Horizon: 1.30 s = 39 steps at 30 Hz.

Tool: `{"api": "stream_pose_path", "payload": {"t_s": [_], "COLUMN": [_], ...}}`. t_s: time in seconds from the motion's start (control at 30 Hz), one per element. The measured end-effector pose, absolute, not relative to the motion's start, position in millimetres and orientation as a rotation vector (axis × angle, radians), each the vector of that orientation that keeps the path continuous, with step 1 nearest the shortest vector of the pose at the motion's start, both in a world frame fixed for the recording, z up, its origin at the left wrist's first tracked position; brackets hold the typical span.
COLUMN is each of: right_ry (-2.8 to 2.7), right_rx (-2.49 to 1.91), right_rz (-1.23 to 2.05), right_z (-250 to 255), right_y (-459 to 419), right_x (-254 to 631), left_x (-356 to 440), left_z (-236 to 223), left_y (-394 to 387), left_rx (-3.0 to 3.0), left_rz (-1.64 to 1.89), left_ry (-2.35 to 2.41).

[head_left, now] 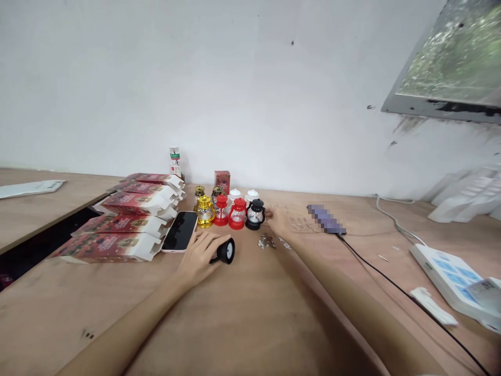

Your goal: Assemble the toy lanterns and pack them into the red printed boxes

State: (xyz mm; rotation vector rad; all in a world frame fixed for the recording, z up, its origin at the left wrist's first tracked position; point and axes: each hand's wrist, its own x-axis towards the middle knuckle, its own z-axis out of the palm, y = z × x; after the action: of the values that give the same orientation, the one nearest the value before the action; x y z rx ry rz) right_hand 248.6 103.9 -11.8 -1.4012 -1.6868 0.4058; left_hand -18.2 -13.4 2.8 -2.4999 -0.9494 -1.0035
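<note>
My left hand (201,254) is closed around a small black lantern (226,251), tipped on its side with its round base facing right. My right hand (278,222) reaches to the right side of an upright black lantern (255,214); its fingers are blurred, so whether it touches that lantern is unclear. Beside it stand red lanterns (237,214), a gold lantern (204,212), white lanterns (252,195) and dark bronze lanterns (199,195). A small pile of coin-like metal pieces (266,241) lies just in front of my right hand.
Red printed boxes (117,224) with open flaps are stacked at left, beside a phone (180,231). An upright red box (222,180) and a bottle (175,162) stand near the wall. A cabled purple device (326,219), thin wire pieces (301,224) and a white power strip (450,279) lie right.
</note>
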Motion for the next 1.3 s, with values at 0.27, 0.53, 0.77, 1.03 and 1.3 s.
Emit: {"api": "stream_pose_path", "payload": {"t_s": [0.27,0.53,0.77,1.03,1.3], "right_ry": [-1.617,-1.511,-1.542,-1.749,-1.796], "right_rx": [-1.223,-1.166,-1.189,-1.175,-1.273], "right_rz": [0.696,0.780,0.713,0.624,0.500], "right_z": [-23.7,-35.9,-46.8,-41.5,-34.0], "right_y": [92.9,104.9,108.8,116.7,125.8], "right_x": [240.2,236.3,250.0,255.4,255.9], "left_x": [-19.0,-19.3,-20.2,-19.6,-19.2], "left_z": [0.5,1.4,-0.9,-0.3,0.5], "left_y": [-9.8,-10.1,-8.5,-8.7,-8.4], "left_rx": [-2.498,-2.526,-2.528,-2.526,-2.517], "left_rz": [-1.011,-0.955,-0.952,-0.962,-0.960], "left_ry": [-0.938,-0.967,-0.977,-0.971,-0.929]}}
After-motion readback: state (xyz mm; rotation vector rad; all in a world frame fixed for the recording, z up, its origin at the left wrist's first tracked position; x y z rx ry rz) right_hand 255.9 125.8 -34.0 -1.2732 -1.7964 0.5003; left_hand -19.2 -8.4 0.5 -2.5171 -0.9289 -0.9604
